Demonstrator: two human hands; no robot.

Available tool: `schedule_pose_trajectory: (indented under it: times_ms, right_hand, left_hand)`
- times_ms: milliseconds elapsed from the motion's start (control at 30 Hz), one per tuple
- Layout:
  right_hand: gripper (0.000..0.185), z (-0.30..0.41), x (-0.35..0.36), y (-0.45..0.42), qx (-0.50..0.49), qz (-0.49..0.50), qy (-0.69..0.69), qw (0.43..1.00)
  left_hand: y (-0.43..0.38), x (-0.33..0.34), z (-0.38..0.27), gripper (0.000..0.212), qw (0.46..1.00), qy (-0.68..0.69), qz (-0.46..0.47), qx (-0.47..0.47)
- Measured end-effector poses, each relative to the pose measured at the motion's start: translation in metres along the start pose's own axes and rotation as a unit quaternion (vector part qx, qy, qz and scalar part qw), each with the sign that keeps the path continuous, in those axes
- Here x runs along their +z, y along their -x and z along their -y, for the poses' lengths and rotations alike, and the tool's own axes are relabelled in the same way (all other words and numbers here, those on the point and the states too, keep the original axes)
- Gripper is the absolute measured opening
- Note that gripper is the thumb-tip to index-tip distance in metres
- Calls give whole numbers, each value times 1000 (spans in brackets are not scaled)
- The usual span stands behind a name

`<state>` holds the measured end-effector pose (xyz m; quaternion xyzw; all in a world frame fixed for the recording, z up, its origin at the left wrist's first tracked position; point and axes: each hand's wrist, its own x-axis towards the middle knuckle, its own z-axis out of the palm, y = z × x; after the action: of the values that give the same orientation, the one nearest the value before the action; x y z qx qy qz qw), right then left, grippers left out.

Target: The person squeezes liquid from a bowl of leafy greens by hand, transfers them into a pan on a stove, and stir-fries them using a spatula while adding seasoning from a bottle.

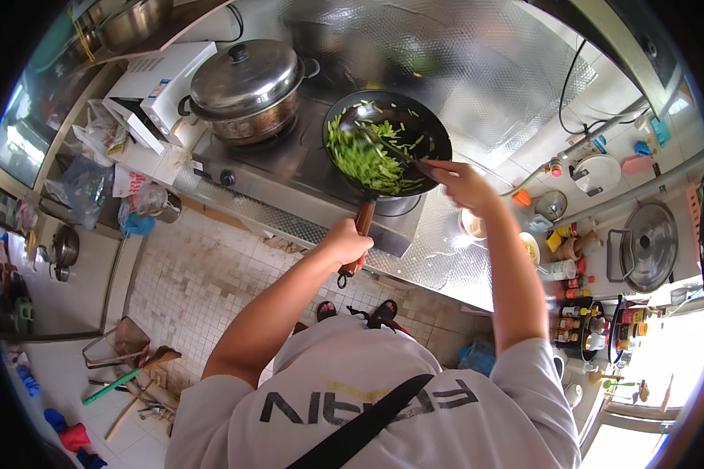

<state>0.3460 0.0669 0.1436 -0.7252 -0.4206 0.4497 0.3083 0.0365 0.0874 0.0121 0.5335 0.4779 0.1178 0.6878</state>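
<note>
My left hand (345,241) grips the brown wooden handle (365,217) of a black wok (434,126) on the stove. Chopped green vegetable pieces (364,161) are heaped on the wok's left and lower side, with loose bits scattered across its dark inside. In my right hand (466,183) is the dark handle of a spatula (390,146), reaching in over the wok's right rim. Its blade end is blurred and partly lost among the greens.
Left of the wok, a large lidded steel pot (246,88) stands on the stove (311,132). A white microwave (164,88) is beyond it. On the metal-covered counter (446,264), two bowls (474,224) sit near my right forearm. Seasoning bottles (575,287) line the right side.
</note>
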Motion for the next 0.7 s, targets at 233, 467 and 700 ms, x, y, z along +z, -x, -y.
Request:
schedule_pose_trajectory:
  times_ms: [233, 467, 700]
  right_hand:
    - [39, 4, 6, -8, -236, -125, 294, 918]
    - [33, 49, -53, 100, -199, -62, 440, 873]
    - [36, 41, -20, 97, -52, -32, 416, 907]
  left_hand:
    - [-2, 12, -6, 18, 1000, 3, 22, 13]
    - [10, 3, -12, 19, 1000, 8, 11, 3]
    - [5, 2, -9, 17, 1000, -14, 9, 6]
